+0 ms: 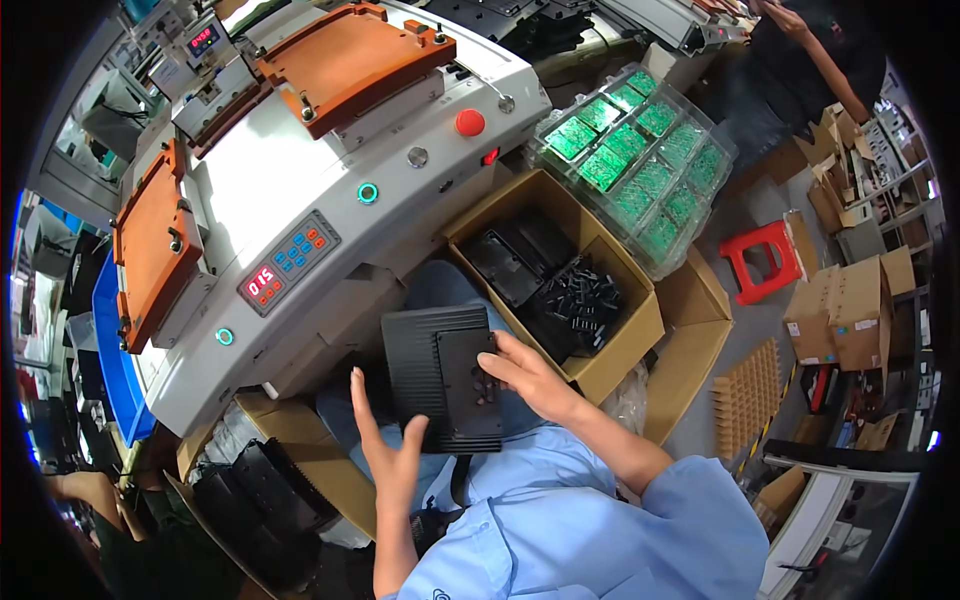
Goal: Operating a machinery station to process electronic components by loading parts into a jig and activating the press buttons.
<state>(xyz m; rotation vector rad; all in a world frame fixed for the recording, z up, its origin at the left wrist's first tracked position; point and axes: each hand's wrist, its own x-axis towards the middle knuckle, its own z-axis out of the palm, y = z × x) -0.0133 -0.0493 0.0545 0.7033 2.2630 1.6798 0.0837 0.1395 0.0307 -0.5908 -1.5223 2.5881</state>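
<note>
A black ribbed plastic housing [415,375] is in front of me above my lap, with a smooth rectangular panel on its right half. My right hand [535,380] grips its right edge, fingers bent over the panel. Some small dark pieces [483,388] show beside those fingertips, too small to name. My left hand [388,450] is spread at the housing's lower left, fingers stretched and thumb close to its edge. Whether that thumb touches the housing, I cannot tell.
Ahead stands a white machine [330,235] with orange fixtures [360,60] and a red button [469,122]. Right of my lap, a carton [610,385] holds black parts; behind it are clear trays of green circuit boards [605,165]. Black housings [265,500] fill another box at lower left. A red stool [762,262] stands right.
</note>
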